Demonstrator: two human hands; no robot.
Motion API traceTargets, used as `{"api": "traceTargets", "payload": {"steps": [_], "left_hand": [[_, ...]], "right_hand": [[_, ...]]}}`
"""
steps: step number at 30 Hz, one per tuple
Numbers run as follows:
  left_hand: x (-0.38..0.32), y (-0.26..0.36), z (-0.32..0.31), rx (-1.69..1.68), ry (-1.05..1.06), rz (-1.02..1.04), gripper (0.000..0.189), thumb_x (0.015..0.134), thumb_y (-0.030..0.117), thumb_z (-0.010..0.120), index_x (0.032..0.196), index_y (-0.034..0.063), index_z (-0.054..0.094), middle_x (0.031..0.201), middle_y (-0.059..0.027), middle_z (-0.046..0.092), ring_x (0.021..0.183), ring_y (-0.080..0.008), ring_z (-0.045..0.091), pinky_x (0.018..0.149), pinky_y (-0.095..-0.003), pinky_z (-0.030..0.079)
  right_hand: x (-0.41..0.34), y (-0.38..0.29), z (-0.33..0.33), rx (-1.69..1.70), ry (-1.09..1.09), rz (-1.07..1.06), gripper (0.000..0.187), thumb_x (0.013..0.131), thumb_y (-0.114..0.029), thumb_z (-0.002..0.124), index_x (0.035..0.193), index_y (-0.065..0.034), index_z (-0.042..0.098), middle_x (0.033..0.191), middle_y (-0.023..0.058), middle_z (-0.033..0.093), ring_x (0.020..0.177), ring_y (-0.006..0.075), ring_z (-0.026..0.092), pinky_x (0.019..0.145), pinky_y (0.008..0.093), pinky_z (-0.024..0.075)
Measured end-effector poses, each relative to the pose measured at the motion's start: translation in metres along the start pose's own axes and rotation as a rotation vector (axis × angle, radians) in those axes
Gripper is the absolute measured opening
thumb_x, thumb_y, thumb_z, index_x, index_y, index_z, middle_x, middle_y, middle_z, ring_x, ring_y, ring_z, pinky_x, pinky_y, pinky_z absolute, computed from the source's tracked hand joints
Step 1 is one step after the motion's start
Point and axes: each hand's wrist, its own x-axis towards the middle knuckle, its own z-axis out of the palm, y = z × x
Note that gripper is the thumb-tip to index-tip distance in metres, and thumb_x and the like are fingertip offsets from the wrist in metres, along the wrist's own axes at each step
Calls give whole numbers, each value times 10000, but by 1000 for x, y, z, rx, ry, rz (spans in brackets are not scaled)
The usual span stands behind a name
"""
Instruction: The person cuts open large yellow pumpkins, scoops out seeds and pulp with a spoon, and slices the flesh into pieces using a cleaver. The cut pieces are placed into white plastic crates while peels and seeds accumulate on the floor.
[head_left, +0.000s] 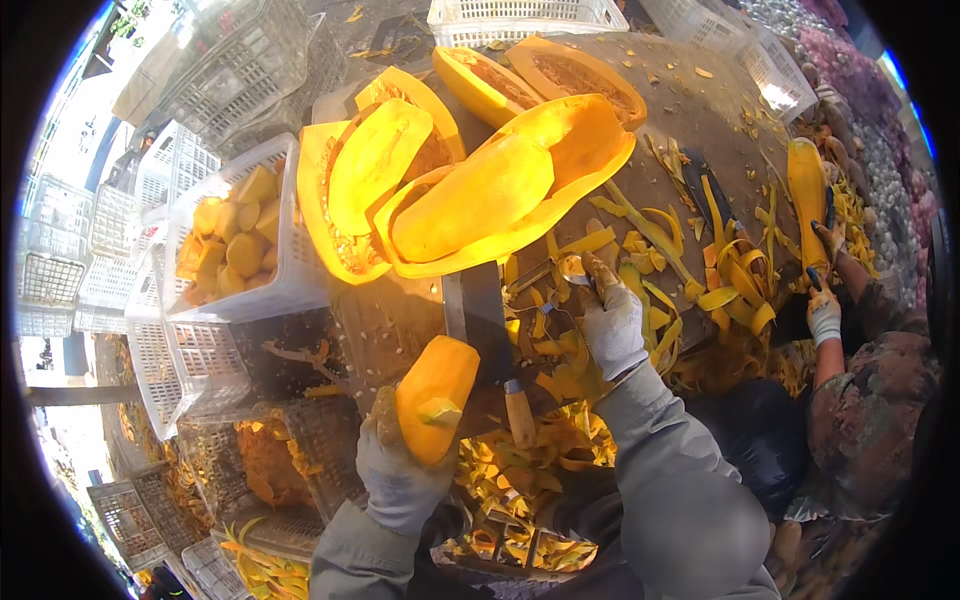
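My left hand (405, 465), in a soiled white glove, grips a peeled orange pumpkin piece (439, 382) with a small pale patch near its lower end. My gloved right hand (611, 322) has its fingers around the end of a metal spoon-like tool (575, 268), low over the work table. Between my hands a broad cleaver (480, 322) lies with its wooden handle (520, 420) towards me. Beside it, a wire-framed peeler (550, 309) rests among peelings. Halved pumpkins (502, 195) are piled beyond the cleaver, with peeled pieces lying in their hollows.
A white plastic crate (292, 232) of pumpkin chunks (232, 232) stands at left. Peelings (525, 465) fill the space below the table edge. At right, a co-worker's gloved hand (823, 307) and other hand hold a long pumpkin (807, 195). A dark knife (705, 184) lies nearby.
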Motion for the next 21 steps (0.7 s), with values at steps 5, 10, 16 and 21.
{"api": "traceTargets", "payload": {"steps": [5, 10, 16, 21], "left_hand": [[-16, 3, -9, -121, -58, -177, 981, 643, 92, 838, 1452, 19, 287, 1215, -243, 548, 1082, -393, 607, 917, -444, 507], [-36, 20, -25, -575, -91, -504, 951, 654, 62, 825, 1440, 6, 292, 1218, -241, 555, 1071, -365, 617, 896, -418, 516], [-46, 34, -50, -311, -137, -469, 870, 657, 2, 804, 1404, -4, 358, 1187, -195, 597, 1067, -307, 640, 894, -375, 525], [-22, 45, -84, -112, -220, -236, 909, 657, 124, 825, 1417, -28, 349, 1138, -231, 587, 955, -392, 632, 792, -427, 524]], "right_hand": [[3, 2, 8, 422, 33, 93, 420, 900, 53, 582, 1317, 2, 574, 1256, 159, 644, 1183, 237, 596, 997, 318, 462], [4, -38, -12, -452, 40, -147, 405, 840, -57, 667, 1240, -16, 620, 1142, 218, 637, 1046, 436, 598, 975, 459, 460], [-90, -102, -25, 232, -193, -37, 490, 864, -93, 723, 1318, 3, 563, 1199, 216, 616, 1092, 317, 621, 844, 343, 543], [-136, -149, -25, 60, -524, -88, 753, 758, -379, 798, 1368, -28, 531, 1303, 255, 534, 1158, 394, 566, 978, 441, 477]]}}
